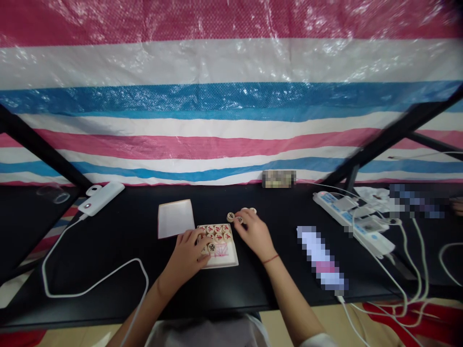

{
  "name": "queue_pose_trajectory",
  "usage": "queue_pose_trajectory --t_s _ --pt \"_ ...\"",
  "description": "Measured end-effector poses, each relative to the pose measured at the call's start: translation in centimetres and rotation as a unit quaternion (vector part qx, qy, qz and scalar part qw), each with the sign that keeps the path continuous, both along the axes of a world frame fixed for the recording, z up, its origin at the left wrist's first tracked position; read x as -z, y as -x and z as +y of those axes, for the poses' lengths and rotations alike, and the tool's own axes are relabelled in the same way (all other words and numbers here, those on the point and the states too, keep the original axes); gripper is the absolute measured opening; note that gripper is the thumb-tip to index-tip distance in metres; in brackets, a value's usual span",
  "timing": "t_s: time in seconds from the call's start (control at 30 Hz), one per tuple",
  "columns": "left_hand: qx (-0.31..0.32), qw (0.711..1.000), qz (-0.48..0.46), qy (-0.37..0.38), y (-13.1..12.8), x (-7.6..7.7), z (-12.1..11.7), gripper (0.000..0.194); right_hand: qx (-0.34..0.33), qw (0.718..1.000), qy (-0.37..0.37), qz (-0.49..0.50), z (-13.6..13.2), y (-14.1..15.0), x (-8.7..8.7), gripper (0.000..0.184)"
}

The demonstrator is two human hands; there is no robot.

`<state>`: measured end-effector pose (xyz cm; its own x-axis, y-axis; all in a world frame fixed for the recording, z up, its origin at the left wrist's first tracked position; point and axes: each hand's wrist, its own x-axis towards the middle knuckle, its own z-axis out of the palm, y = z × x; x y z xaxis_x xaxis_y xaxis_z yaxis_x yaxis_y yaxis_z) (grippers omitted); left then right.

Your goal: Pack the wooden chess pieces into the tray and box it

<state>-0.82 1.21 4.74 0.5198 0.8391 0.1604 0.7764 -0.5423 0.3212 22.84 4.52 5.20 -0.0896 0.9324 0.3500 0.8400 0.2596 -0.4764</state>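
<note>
A shallow white box (pixel 231 260) lies in front of me, with rows of round xiangqi pieces (pixel 218 237) in its far part. Most of the visible marks are red; a piece with a black mark (pixel 211 247) sits nearer. Spread over the left side of the box, my left hand (pixel 188 249) is open, its fingers over the pieces and partly hiding them. Beyond the box's far right corner, my right hand (pixel 254 232) closes its fingertips on a xiangqi piece (pixel 239 220). Other pieces (pixel 230 217) lie beside and behind these fingers.
An open white lid (pixel 176 219) lies left of the box. A white power bank (pixel 103 198) with a cable is farther left. On the right are a blurred phone (pixel 321 260), a power strip (pixel 354 224) and tangled cables. A striped sheet (pixel 231 144) hangs behind the table.
</note>
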Motion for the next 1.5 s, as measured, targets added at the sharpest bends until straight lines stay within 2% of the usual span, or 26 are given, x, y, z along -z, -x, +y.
queue_pose_trajectory --t_s 0.03,0.1,0.17,0.23,0.4,0.5,0.6,0.7,0.77,0.87,0.93,1.0,1.13,1.23,1.33,1.5 --pt "0.013 1.0 -0.003 -0.007 -0.1 0.1 0.2 0.037 0.05 0.998 0.034 -0.03 1.1 -0.9 -0.3 0.022" --pt "0.038 0.999 -0.006 -0.019 -0.4 0.4 0.7 0.04 0.093 0.985 0.119 -0.088 3.2 -2.2 -0.8 0.025" --pt "0.056 0.998 -0.008 -0.024 -0.7 0.7 1.1 0.04 0.099 0.966 0.196 -0.136 4.9 -2.7 -1.2 0.027" --pt "0.065 0.998 -0.008 -0.022 -0.9 1.1 1.5 0.04 0.091 0.953 0.239 -0.162 6.0 -2.7 -1.5 0.028" --pt "0.066 0.998 -0.008 -0.02 -1.0 1.2 1.4 0.032 0.079 0.942 0.275 -0.174 7.2 -2.1 -1.4 0.026" --pt "0.065 0.997 -0.022 -0.027 -0.9 0.8 1.2 0.045 0.088 0.938 0.286 -0.174 7.7 -2.1 -1.2 0.03" --pt "0.05 0.995 -0.07 -0.044 -0.8 0.4 1.1 0.056 0.091 0.94 0.281 -0.17 8.0 -2.2 -1.5 0.029" --pt "0.006 0.988 -0.14 -0.061 -0.6 0.3 1.5 0.052 0.081 0.95 0.256 -0.162 7.6 -2.1 -2.4 0.023" --pt "-0.019 0.982 -0.18 -0.06 -0.7 0.3 1.8 0.048 0.052 0.965 0.226 -0.125 6.6 -1.7 -3.0 0.021" --pt "-0.025 0.977 -0.21 -0.037 -1.2 0.2 2.1 0.043 -0.055 0.98 0.188 0.047 4.2 -0.3 -3.4 0.026" --pt "-0.019 0.976 -0.218 -0.014 -1.7 0.2 2.1 0.043 -0.133 0.956 0.202 0.167 2.4 0.9 -3.2 0.028" --pt "-0.014 0.974 -0.228 0.012 -2.1 0.2 2.0 0.039 -0.168 0.923 0.241 0.247 1.0 2.0 -2.6 0.031" --pt "-0.001 0.966 -0.253 0.054 -2.4 0.3 1.7 0.029 -0.153 0.884 0.282 0.34 -0.2 2.9 -1.6 0.034" --pt "-0.021 0.963 -0.262 0.055 -2.1 0.4 1.5 0.027 -0.121 0.875 0.28 0.376 -0.1 2.5 -1.1 0.035" --pt "-0.033 0.965 -0.256 0.037 -1.9 0.2 1.4 0.024 -0.067 0.872 0.245 0.418 0.0 1.4 -0.8 0.038" --pt "0.061 0.98 -0.188 0.023 -2.6 -0.4 1.0 0.01 -0.02 0.859 0.215 0.464 -0.7 0.0 -0.2 0.038"
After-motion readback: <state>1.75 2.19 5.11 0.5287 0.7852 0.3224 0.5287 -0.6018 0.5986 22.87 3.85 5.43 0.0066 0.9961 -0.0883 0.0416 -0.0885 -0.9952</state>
